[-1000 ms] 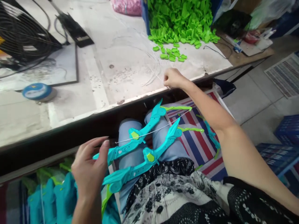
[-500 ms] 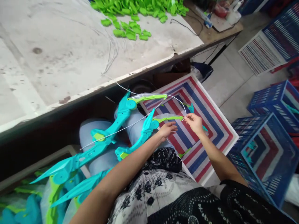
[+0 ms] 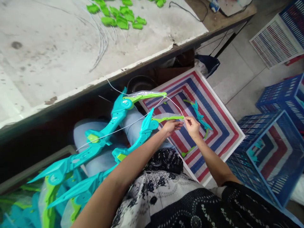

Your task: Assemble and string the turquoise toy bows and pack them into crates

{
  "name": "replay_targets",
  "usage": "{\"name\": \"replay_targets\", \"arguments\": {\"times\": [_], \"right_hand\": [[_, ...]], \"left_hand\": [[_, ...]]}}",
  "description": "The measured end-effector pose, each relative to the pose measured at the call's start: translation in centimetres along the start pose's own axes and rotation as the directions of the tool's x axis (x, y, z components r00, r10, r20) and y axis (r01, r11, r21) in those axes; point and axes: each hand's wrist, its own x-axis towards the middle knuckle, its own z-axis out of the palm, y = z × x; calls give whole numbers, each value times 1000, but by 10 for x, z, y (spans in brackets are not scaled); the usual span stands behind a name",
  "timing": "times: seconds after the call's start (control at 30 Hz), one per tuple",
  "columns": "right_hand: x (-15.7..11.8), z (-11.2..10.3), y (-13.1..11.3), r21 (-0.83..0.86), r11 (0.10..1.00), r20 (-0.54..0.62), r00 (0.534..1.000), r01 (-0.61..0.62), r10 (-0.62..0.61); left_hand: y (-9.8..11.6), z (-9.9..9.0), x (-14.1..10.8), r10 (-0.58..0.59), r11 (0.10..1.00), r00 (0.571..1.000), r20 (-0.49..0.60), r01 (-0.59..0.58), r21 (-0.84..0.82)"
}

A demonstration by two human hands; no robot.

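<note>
right hand (image 3: 193, 127) pinched closed on thin white cord (image 3: 174, 105) at near teal-and-lime plastic bow's (image 3: 145, 129) tip, seemingly unfastened; left hand (image 3: 172, 126) loosely open beside the grip.

Blue-trousered lap (image 3: 82, 133) under two turquoise bows (image 3: 116, 119), beside a scuffed white table (image 3: 54, 60) with green pieces (image 3: 122, 22) and cords (image 3: 104, 47).
</note>
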Motion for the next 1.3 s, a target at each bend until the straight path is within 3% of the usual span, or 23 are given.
{"name": "replay_targets", "arguments": {"times": [0.13, 0.33, 0.47, 0.57, 0.63, 0.7, 0.77, 0.8, 0.87, 0.93, 0.97, 1.0, 1.07, 1.13, 1.17, 1.2, 1.23, 1.3], "right_hand": [[0, 5, 3, 58, 998, -15, 1000, -11, 12], [4, 8, 6, 130, 991, 93, 995, -40, 28], [10, 7, 12, 96, 995, 137, 991, -2, -12], [14, 5, 16, 60, 998, 153, 988, 26, -35], [13, 2, 19, 54, 998, 151, 988, 30, -37], [12, -1, 23, 53, 998, 147, 988, 29, -37], [10, -4, 28, 29, 999, 150, 988, 38, -42], [9, -6, 32, 15, 999, 154, 987, 46, -47], [8, -13, 39, -12, 999, 166, 985, 50, -48], [12, -23, 40, -41, 998, 199, 979, 57, -48], [16, -29, 36, -68, 994, 224, 972, 83, -65], [20, -33, 27, -108, 985, 242, 965, 132, -103], [28, -36, -7, -191, 938, 244, 940, 288, -239], [28, -22, -60, -212, 859, 233, 878, 466, -418], [22, -8, -91, -173, 816, 255, 825, 552, -504], [12, 9, -124, -87, 763, 325, 742, 641, -586], [-2, 30, -155, 48, 687, 426, 607, 725, -671], [-38, 76, -208, 297, 518, 620, 250, 802, -743]], "left_hand": [[-4, 4, 8, 6, 1000, 999, 42, -7, 27], [-7, 17, 17, 87, 992, 996, 11, -88, 86], [-1, 14, 2, 122, 982, 992, -34, -116, 148], [8, -8, -46, 132, 974, 991, -25, -125, 191], [15, -35, -98, 177, 959, 984, 5, -173, 226], [21, -70, -160, 313, 901, 948, 61, -317, 296], [21, -107, -222, 389, 902, 920, -51, -369, 224], [19, -124, -251, 407, 911, 900, -157, -389, 133], [9, -152, -300, 456, 864, 794, -402, -504, -15], [-7, -166, -335, 500, 775, 647, -576, -631, -37], [-16, -168, -346, 520, 750, 597, -611, -661, -7], [-25, -167, -353, 536, 744, 579, -614, -667, 20], [-42, -155, -355, 544, 767, 625, -560, -640, 30], [-54, -139, -345, 524, 786, 678, -516, -618, -14], [-58, -132, -339, 508, 787, 691, -514, -615, -47], [-62, -126, -333, 492, 784, 693, -527, -616, -77], [-65, -121, -327, 472, 780, 693, -545, -616, -107], [-68, -115, -320, 448, 764, 700, -556, -623, -168]]}}
